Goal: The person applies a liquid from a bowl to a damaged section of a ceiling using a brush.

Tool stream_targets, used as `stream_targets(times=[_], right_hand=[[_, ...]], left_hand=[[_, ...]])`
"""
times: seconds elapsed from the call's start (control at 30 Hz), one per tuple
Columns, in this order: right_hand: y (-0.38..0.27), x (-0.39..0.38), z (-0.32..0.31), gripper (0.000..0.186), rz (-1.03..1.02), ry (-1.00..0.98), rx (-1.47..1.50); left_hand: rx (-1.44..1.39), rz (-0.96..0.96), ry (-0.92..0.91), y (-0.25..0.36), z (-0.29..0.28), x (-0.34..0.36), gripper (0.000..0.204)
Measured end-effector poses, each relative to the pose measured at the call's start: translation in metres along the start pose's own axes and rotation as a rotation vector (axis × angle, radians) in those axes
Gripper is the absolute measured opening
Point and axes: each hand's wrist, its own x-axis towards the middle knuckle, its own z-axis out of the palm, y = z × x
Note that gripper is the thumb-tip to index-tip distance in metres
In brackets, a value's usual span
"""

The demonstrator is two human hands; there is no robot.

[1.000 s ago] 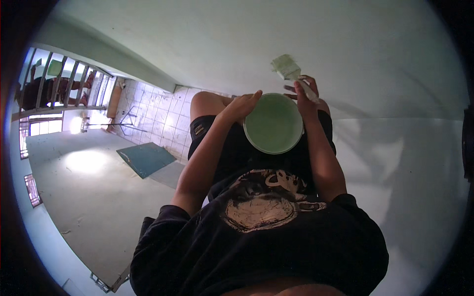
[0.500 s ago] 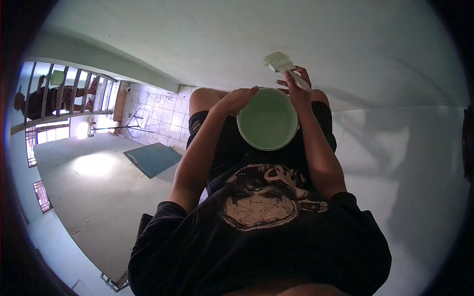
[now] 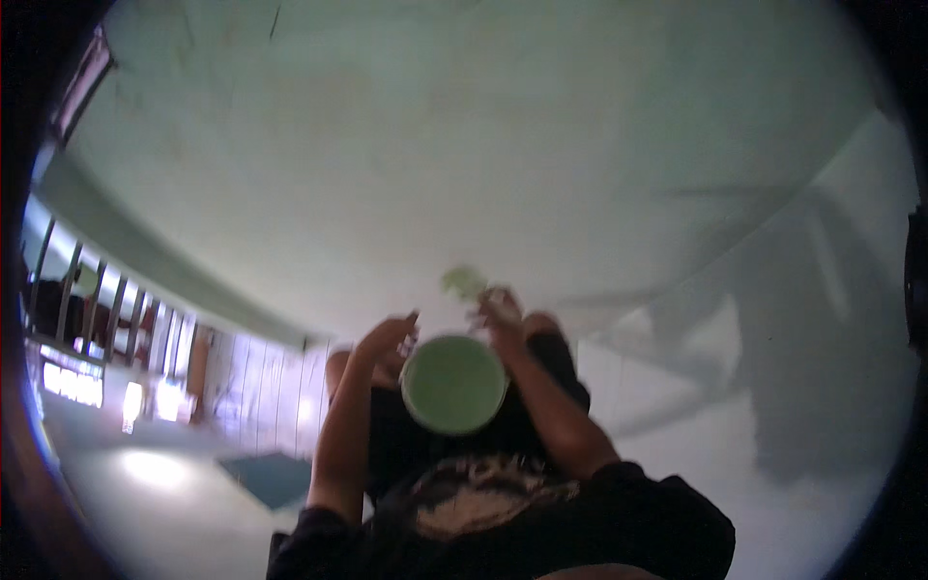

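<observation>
A round bucket (image 3: 453, 385) of pale green paint rests in my lap between my thighs. My right hand (image 3: 500, 309) is closed on the handle of a paintbrush just beyond the bucket's far right rim. The paintbrush's bristles (image 3: 464, 282) are coated in light green and point up and to the left, toward the wall; blur hides whether they touch it. Beside the far left rim is my left hand (image 3: 385, 338), fingers apart and holding nothing. Motion smears both hands.
A broad pale green wall (image 3: 435, 145) rises in front of me, with another wall (image 3: 793, 358) in shadow at right. At left, a row of ladder-like bars (image 3: 106, 304) stands before a dark figure. A dark teal panel (image 3: 275, 478) lies at lower left.
The view has tilted up, showing more wall, and is blurred now. My left hand has come off the bucket's rim. The paintbrush stays in my right hand.
</observation>
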Motion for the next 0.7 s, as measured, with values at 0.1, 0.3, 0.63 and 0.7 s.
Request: stream_targets(times=[0.1,0.3,0.63,0.7], right_hand=[[0.007,-0.012,-0.017,0.033,-0.062,-0.039,0.034],[0.000,-0.035,0.003,0.027,-0.206,-0.002,-0.069],[-0.215,0.022,0.003,0.011,-0.991,0.385,-0.103],[-0.272,0.040,0.004,0.017,-1.166,0.377,-0.173]], left_hand=[[0.206,0.282,0.167,0.047,-0.008,0.006,0.054],[0.393,0.943,0.763,0.212,-0.078,-0.054,0.025],[1.106,1.253,1.573,0.476,-0.122,-0.140,0.059],[1.243,1.192,1.723,0.507,-0.118,-0.158,0.061]])
